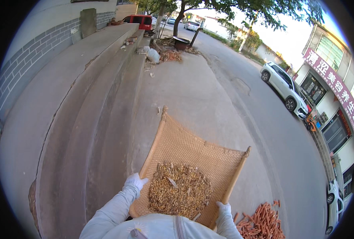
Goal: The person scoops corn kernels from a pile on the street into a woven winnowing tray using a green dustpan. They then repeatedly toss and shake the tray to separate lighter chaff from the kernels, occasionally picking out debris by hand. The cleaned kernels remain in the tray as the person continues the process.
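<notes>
A woven winnowing basket point(197, 145) with raised wooden side rims is held out in front of my body. My left hand point(136, 181), in a white glove, is closed round its left rim. On the opposite side my right hand point(224, 207), gloved too, grips the right rim; its fingers are partly hidden. A heap of yellow-brown grains point(179, 191), which look like corn kernels mixed with bits of chaff, lies in the near half of the basket. One pale husk piece point(173, 183) rests on top of the heap.
Reddish corncobs point(262, 223) are piled on the ground at lower right. Concrete steps point(101, 115) run along the left. Farther off are a white bag point(153, 55), a large dark pan point(181, 43) and a tree. A white car point(282, 85) stands across the road.
</notes>
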